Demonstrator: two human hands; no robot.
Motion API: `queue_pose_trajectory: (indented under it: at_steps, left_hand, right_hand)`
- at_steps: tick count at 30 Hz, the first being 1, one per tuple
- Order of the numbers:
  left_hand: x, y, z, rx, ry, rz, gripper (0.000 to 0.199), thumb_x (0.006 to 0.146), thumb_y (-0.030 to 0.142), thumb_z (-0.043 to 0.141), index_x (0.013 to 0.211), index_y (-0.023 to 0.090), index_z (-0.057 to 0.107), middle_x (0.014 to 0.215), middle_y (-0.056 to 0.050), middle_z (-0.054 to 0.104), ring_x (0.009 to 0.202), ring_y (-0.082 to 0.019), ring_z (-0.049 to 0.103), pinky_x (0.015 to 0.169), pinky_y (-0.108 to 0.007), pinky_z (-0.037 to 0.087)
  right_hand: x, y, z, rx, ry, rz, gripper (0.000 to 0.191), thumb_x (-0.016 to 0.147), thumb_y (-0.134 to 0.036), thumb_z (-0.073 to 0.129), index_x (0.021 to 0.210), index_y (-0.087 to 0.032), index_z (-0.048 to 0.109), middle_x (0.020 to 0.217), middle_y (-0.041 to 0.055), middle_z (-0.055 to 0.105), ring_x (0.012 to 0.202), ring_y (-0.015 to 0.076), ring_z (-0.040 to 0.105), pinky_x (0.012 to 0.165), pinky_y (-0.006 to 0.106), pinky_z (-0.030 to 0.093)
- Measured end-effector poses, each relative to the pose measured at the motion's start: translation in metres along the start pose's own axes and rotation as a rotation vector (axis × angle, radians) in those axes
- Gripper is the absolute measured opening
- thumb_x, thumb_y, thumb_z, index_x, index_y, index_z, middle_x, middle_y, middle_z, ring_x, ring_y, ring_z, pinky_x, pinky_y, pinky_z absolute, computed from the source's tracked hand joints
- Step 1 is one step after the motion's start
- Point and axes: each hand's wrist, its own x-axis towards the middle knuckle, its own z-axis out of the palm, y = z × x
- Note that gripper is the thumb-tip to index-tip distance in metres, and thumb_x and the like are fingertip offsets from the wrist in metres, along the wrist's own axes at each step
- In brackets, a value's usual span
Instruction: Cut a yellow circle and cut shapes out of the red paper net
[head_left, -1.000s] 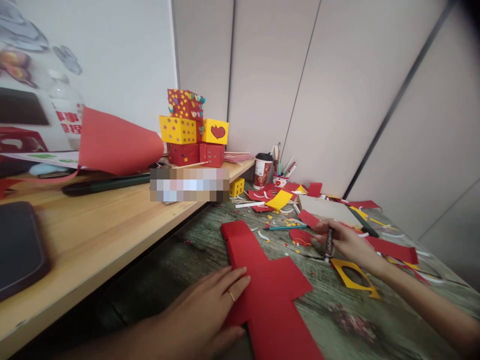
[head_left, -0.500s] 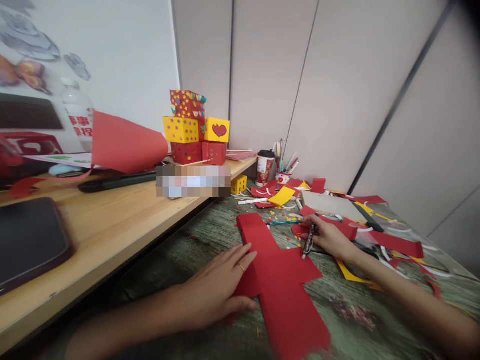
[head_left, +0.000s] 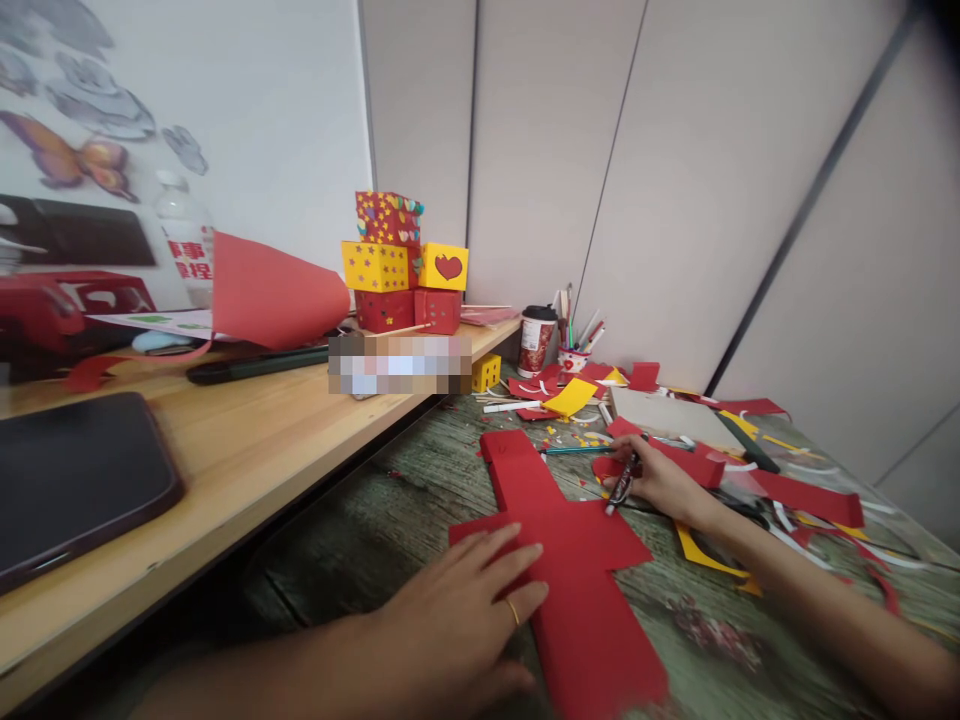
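A red cross-shaped paper cutout [head_left: 574, 580], like an unfolded box, lies on the dark wood-patterned tabletop. My left hand [head_left: 480, 600], with a ring on one finger, rests on its left flap, fingers stretched and apart. Just right of the cutout, my right hand [head_left: 660, 480] grips a dark patterned pen [head_left: 622, 485], its pale end pointing down close to the right flap. Whether that end touches the paper I cannot tell. A teal pencil [head_left: 577, 450] lies between the cutout's upper arm and my right hand.
Red, yellow and white paper scraps [head_left: 806, 495] litter the right side around a pale board [head_left: 675, 418]. Behind stand a lidded cup [head_left: 537, 345] and a pen holder [head_left: 574, 358]. The raised wooden shelf [head_left: 247, 440] at left carries decorated boxes [head_left: 379, 268] and a phone [head_left: 82, 480].
My left hand has slid toward the right and nearer to me on the cutout, uncovering the left flap's upper edge. My right hand still holds the pen. The view has shifted slightly.
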Motion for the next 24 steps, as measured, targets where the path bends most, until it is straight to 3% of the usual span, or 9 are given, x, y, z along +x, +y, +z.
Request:
queue_pose_trajectory:
  at_steps: [3,7,11,13,17,20,24]
  left_hand:
    - [0.002,0.005,0.007,0.069,0.003,0.117,0.045,0.081,0.040,0.044,0.121,0.018,0.041,0.131,-0.008,0.034,0.122,-0.029,0.024,0.096,-0.044,0.028]
    - [0.006,0.004,0.036,0.250,0.088,0.308,0.029,0.087,0.027,0.034,0.111,0.019,0.049,0.122,-0.005,0.046,0.114,-0.029,0.038,0.090,-0.041,0.037]
    - [0.011,0.000,0.067,0.269,0.318,0.341,0.024,0.086,0.023,0.037,0.105,0.021,0.052,0.112,-0.001,0.055,0.103,-0.021,0.050,0.086,-0.032,0.040]
    - [0.014,-0.001,0.075,0.246,0.361,0.308,0.022,0.086,0.024,0.039,0.103,0.022,0.053,0.108,0.000,0.057,0.100,-0.018,0.052,0.085,-0.028,0.039]
    - [0.021,0.001,0.072,0.273,0.326,0.302,0.020,0.085,0.025,0.042,0.100,0.022,0.053,0.108,-0.002,0.057,0.100,-0.018,0.052,0.079,-0.025,0.041]
    - [0.031,0.002,0.063,0.311,0.307,0.316,0.021,0.084,0.024,0.043,0.101,0.018,0.053,0.110,-0.007,0.055,0.100,-0.020,0.051,0.075,-0.025,0.042]
    - [0.050,0.001,0.062,0.324,0.322,0.320,0.034,0.082,0.041,0.042,0.095,0.012,0.054,0.102,-0.013,0.057,0.092,-0.022,0.055,0.069,-0.028,0.044]
  right_hand:
    - [0.000,0.000,0.001,0.026,0.039,0.000,0.025,0.083,-0.026,0.049,0.106,-0.015,0.050,0.100,0.0054,0.056,0.079,0.0159,0.057,0.065,0.034,0.049]
    - [-0.002,-0.003,0.000,0.071,0.108,-0.004,0.025,0.083,-0.026,0.049,0.106,-0.015,0.049,0.100,0.0053,0.055,0.079,0.0161,0.057,0.066,0.034,0.048]
    - [-0.001,-0.001,-0.009,0.143,0.192,0.018,0.021,0.083,-0.024,0.049,0.103,-0.015,0.051,0.097,0.0045,0.056,0.080,0.0158,0.057,0.067,0.034,0.048]
    - [0.001,0.001,-0.019,0.187,0.255,0.042,0.020,0.084,-0.024,0.048,0.101,-0.015,0.052,0.096,0.0043,0.056,0.079,0.0156,0.056,0.067,0.034,0.047]
    - [0.002,-0.002,-0.047,0.310,0.407,0.107,0.018,0.080,-0.024,0.051,0.096,-0.017,0.051,0.091,0.0039,0.057,0.078,0.0169,0.057,0.067,0.035,0.048]
    - [0.000,-0.009,-0.067,0.405,0.494,0.163,0.016,0.071,-0.023,0.055,0.086,-0.026,0.051,0.083,0.0031,0.059,0.078,0.0206,0.058,0.066,0.033,0.049]
    - [-0.010,-0.024,-0.077,0.496,0.476,0.196,0.021,0.063,-0.029,0.060,0.082,-0.027,0.053,0.077,0.0024,0.061,0.073,0.0232,0.060,0.062,0.034,0.051]
